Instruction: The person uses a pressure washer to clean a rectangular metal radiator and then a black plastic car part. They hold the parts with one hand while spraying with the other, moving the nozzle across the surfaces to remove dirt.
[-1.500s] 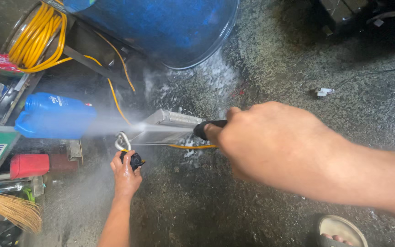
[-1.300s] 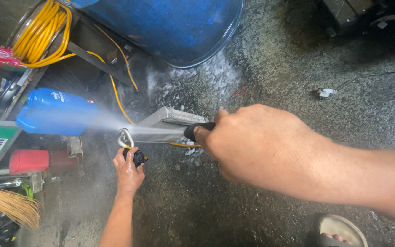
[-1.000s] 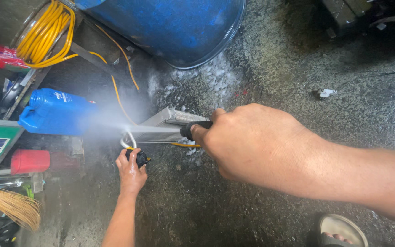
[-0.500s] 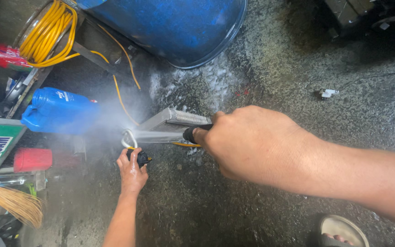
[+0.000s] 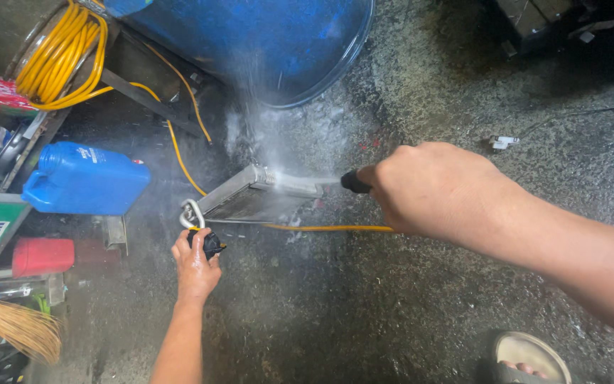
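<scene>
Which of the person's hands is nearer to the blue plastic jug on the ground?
Left. The left hand grips a small black part at the metal radiator's near corner, just right of and below the blue jug. The right hand holds a black nozzle beyond the radiator's far end.

You have a flat, finned metal radiator core (image 5: 254, 199) lying tilted on the wet concrete, left of centre — its looped metal pipes at the near-left corner, a black fitting (image 5: 209, 244) just below them. The black spray nozzle (image 5: 354, 182) points left at its far-right edge — white mist bursts up from there.
</scene>
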